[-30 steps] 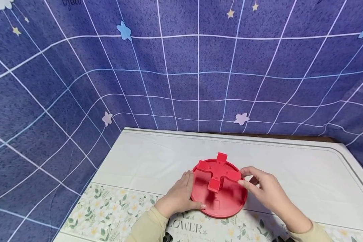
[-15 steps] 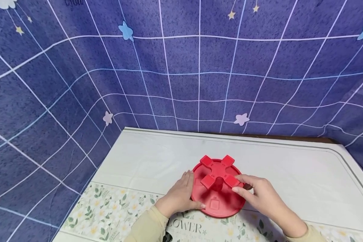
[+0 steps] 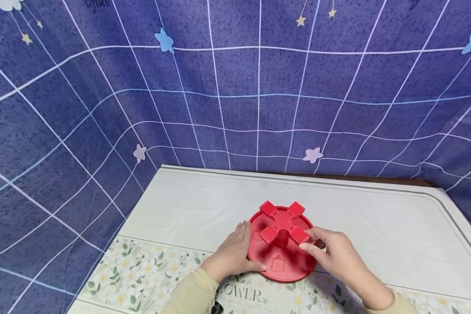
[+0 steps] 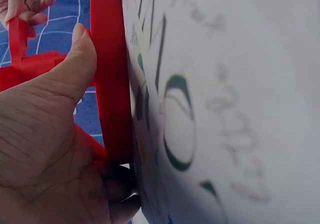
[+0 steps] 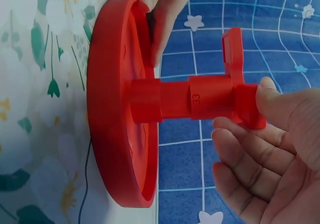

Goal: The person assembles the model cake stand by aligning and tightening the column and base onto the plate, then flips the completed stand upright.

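Note:
A red round base (image 3: 284, 268) lies on the table with a short post (image 5: 165, 101) rising from its middle. On the post sits a red cross-shaped piece (image 3: 281, 221) with four arms. My left hand (image 3: 233, 253) grips the base's left rim (image 4: 111, 74), thumb on the near edge. My right hand (image 3: 329, 253) pinches the cross piece's near right arm (image 5: 250, 106) between thumb and fingers.
The table (image 3: 377, 226) wears a white cloth with a floral band (image 3: 141, 274) along the near edge. A blue grid-patterned curtain (image 3: 235, 87) hangs behind and to the left of the table.
The cross piece has turned on its post by about an eighth of a turn, led by my right hand, which moved nearer. The left hand stayed on the rim.

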`<state>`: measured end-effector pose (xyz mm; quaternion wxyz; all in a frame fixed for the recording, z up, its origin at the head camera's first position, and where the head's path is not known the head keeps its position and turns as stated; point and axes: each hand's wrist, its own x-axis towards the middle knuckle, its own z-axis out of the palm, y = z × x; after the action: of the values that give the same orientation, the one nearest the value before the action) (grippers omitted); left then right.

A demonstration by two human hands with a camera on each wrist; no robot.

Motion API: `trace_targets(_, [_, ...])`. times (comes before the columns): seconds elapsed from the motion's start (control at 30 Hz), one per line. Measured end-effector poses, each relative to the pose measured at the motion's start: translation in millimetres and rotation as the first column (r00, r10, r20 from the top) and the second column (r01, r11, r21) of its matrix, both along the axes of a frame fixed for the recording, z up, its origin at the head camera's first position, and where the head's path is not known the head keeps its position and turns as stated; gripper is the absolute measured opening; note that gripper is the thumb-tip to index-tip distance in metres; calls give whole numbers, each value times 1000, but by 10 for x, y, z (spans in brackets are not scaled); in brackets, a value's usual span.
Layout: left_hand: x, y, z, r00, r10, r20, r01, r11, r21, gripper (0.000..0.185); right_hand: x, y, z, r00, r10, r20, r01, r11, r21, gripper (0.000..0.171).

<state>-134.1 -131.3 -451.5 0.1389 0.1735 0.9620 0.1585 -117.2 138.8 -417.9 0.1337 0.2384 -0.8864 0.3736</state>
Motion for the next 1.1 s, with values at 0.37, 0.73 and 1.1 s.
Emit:
trace_targets(0.37, [5,-1,-1,1000,7,-8,-7,1000,11,118,80,-80,27,996,-85,0,85,995,48,22])
trace_targets(0.73, [-24,-9,0,1000,-13,-19,13,999,-29,118,94,-77,6,994,-107,-26,109,990,88,26])
trace_targets(1.1, [-98,-218,0,996,-87,1,87,994,65,118,-47,225,-266,998,-44,-52,53,983,175,68])
